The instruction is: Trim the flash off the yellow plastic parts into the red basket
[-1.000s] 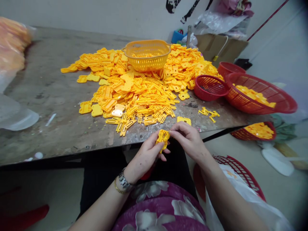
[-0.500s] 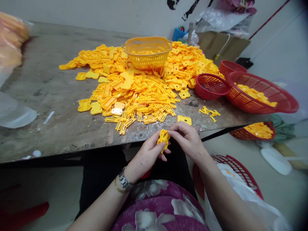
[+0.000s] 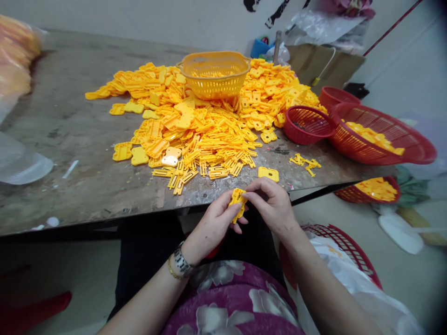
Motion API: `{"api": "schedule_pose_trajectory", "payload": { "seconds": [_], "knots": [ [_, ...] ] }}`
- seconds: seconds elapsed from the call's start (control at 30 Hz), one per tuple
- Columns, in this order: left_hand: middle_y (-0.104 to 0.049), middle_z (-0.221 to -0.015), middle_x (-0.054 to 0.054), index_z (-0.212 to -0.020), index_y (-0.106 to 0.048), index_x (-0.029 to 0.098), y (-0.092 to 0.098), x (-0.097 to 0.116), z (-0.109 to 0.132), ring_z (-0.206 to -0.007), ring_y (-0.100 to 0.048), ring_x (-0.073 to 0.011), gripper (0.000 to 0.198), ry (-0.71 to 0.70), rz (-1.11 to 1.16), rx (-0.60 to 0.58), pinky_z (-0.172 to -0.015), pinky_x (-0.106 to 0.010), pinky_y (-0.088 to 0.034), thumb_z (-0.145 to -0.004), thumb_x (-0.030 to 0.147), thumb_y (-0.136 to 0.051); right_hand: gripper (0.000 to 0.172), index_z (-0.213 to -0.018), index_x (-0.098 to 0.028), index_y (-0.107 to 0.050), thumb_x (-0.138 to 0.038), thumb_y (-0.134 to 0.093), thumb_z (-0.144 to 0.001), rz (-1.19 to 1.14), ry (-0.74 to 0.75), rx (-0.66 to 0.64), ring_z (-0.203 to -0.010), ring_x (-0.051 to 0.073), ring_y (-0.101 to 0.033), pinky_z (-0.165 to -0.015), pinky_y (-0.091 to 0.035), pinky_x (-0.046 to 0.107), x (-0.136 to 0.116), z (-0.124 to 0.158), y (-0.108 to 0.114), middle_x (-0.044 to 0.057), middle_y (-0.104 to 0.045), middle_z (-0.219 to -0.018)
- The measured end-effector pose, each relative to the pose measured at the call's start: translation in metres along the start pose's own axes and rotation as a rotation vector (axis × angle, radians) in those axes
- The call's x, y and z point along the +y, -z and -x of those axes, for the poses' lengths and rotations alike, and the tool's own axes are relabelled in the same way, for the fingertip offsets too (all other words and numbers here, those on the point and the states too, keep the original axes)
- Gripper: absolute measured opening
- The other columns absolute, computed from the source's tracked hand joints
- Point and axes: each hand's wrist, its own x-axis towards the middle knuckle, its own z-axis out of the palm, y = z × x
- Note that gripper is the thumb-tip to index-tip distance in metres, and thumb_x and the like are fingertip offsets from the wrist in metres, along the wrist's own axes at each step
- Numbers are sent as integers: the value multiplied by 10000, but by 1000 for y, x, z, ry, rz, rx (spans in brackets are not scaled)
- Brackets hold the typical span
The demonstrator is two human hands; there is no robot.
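Yellow notched plastic casing [image 3: 237, 197] sits in our left hand [image 3: 213, 220], clamped between thumb and fingers, ribbed face up, seemingly for steadiness and a clear view. Our right hand [image 3: 274, 205] curls in beside it, thumb and forefinger nearly together at its far end; we cannot tell whether they pinch anything. Both our forearms angle inward.

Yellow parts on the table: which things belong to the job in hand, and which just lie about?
Probably the job:
yellow piece in left hand;
right hand touching it;
pile of yellow parts;
yellow basket.

Apparently just lying about:
white strip;
cardboard box.
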Motion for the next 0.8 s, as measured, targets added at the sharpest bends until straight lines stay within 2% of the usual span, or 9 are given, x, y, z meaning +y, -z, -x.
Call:
{"api": "schedule_pose_trajectory", "payload": {
  "seconds": [0.27,0.47,0.8],
  "knots": [
    [-577,-960,-49,-1125,-528,169,-2,2,3,-738,-612,-124,304,-9,37,20,-537,-205,-489,-875,342,-518,107,-797,-209,-609,-152,-551,-866,38,35,12,-786,155,-564,-727,-437,297,-3,3,-1,11,-614,-806],
    [-611,-900,-47,-1156,-524,166,-1,5,4,-618,-582,-86,322,42,16,16,-534,-197,-470,-878,329,-523,105,-793,-219,-607,-176,-546,-866,31,20,32,-771,165,-571,-718,-442,302,-4,4,-1,12,-621,-794],
    [-588,-1027,-71,-1180,-518,181,-1,5,3,-771,-611,-121,324,13,29,18,-596,-214,-506,-878,298,-521,97,-760,-206,-625,-188,-580,-843,-37,-37,44,-748,157,-583,-707,-443,288,-1,1,4,10,-643,-777]
  ]
}}
